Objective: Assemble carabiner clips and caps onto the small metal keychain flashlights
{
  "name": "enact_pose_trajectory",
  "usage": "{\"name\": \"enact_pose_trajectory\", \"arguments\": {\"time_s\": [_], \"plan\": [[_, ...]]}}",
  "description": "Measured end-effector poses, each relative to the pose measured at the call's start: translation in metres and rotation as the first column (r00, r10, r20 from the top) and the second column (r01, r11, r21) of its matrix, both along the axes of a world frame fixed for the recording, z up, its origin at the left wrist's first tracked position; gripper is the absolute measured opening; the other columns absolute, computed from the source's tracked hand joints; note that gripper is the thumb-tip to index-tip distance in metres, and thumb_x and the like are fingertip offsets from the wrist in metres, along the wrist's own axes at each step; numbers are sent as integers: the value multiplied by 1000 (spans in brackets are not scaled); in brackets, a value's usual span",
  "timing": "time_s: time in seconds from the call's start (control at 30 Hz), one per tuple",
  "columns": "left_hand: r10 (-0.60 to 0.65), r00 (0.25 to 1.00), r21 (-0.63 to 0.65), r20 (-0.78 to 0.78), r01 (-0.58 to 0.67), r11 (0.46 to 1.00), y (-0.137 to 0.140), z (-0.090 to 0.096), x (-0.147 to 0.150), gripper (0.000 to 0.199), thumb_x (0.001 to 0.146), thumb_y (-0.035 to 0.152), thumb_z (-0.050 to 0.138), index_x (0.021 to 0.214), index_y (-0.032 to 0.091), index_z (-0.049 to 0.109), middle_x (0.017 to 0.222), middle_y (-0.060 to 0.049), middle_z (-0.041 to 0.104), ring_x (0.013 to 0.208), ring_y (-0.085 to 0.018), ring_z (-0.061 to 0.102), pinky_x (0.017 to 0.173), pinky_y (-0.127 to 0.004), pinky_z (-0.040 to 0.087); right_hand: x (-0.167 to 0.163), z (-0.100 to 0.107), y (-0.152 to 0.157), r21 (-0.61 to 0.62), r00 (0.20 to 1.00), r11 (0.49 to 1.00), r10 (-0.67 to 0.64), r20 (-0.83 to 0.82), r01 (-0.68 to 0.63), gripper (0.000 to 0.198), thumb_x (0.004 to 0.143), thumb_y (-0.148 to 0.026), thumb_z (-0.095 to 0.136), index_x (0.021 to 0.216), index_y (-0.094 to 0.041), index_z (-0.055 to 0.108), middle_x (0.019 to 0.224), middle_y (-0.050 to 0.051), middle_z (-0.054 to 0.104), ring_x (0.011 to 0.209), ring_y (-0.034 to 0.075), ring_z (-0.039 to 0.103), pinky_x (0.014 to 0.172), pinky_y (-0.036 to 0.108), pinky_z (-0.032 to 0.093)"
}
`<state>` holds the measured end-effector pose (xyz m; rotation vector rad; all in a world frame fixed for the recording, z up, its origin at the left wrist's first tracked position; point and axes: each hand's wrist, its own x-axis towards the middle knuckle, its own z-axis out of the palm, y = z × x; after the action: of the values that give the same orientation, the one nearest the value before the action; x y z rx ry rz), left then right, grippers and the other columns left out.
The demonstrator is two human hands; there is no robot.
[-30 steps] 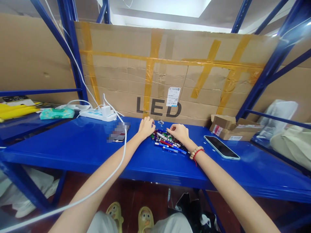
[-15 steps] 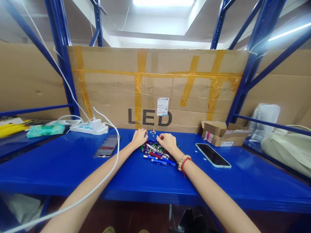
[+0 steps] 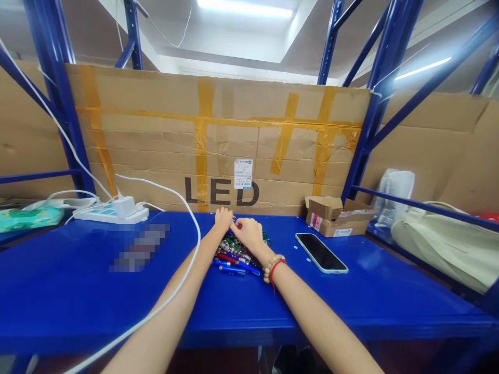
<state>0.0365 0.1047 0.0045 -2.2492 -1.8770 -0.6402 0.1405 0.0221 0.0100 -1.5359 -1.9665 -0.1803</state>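
A pile of small shiny metal tubes (image 3: 236, 254), in blue, red, green, purple and silver, lies on the blue shelf top; they look like small penlights. At the pile's back edge, my left hand (image 3: 223, 221) has its fingers bent forward and down. Right beside it my right hand (image 3: 248, 234) is curled, thumb and forefinger drawn together toward the left hand's fingers. The hands nearly touch, and whatever lies between their fingertips is hidden. A blue tube (image 3: 232, 270) lies at the front of the pile.
A phone (image 3: 322, 253) lies to the right, before an open carton (image 3: 339, 215). A power strip (image 3: 111, 212) sits at the back left. A white cable (image 3: 194, 259) loops across my left forearm. Behind stands a taped cardboard panel (image 3: 163, 156). A blurred-out patch covers something at left.
My hands have come together over the back of the pile, where a small metal clip showed between them before. The view has turned a little to the right.
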Motion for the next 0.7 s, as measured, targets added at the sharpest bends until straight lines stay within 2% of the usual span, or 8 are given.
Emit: {"name": "enact_pose_trajectory", "arguments": {"time_s": [0.07,0.13,0.2,0.3,0.4,0.47,0.6,0.7], "plan": [[8,999,4,44,-8,1000,-1,3,1,31,87,32,50,113,15,53,114,-9,55,98,-19,56,83,-40,48,1,0,1,-6,1000,1000,-4,-16,3,30,82,-37,47,62,-24,65,71,3,70,70,17,63,53,23,32],[11,994,33,111,-15,999,-4,8,-2,18,87,26,49,92,14,61,104,-11,60,103,-25,53,90,-45,41,3,0,2,-11,999,1000,-11,-38,11,31,83,-37,47,62,-23,64,71,3,70,69,17,63,54,24,32],[10,980,78,200,-26,997,-9,14,-8,23,88,27,42,84,16,62,100,-12,61,105,-27,51,91,-46,37,4,0,2,-14,998,1000,-19,-66,18,30,83,-39,46,65,-23,64,70,2,69,69,17,63,53,24,32],[-20,934,148,358,-35,988,-22,20,-18,33,91,32,32,86,17,61,99,-11,60,101,-26,53,87,-42,39,7,0,1,-12,994,1000,-12,-107,11,23,82,-42,48,79,-25,64,71,-2,69,69,16,63,53,23,32],[-130,861,213,491,26,977,-40,17,-28,33,90,35,34,82,19,61,93,-7,61,91,-19,57,82,-32,42,9,1,-2,10,992,1000,26,-125,-25,28,78,-48,52,92,-27,62,76,-4,69,74,15,63,57,23,35],[-221,799,261,559,83,962,-54,13,-33,30,88,34,39,77,19,62,88,-4,62,86,-16,58,80,-28,43,9,0,-5,70,982,994,98,-162,-88,29,78,-48,52,94,-26,62,79,-3,68,73,14,62,60,23,38],[-358,656,330,664,172,928,-76,7,-41,24,85,31,46,74,18,63,84,-3,64,83,-15,59,78,-26,44,4,-1,-12,172,955,955,266,-134,-242,28,80,-44,51,95,-24,62,83,-2,67,61,11,58,58,22,40],[-419,555,345,719,239,908,-84,9,-42,24,83,31,48,73,17,65,82,-3,66,81,-16,60,75,-26,45,-2,-2,-15,228,941,929,321,-105,-291,24,81,-41,50,91,-22,62,82,0,66,56,11,55,54,23,38]]}}
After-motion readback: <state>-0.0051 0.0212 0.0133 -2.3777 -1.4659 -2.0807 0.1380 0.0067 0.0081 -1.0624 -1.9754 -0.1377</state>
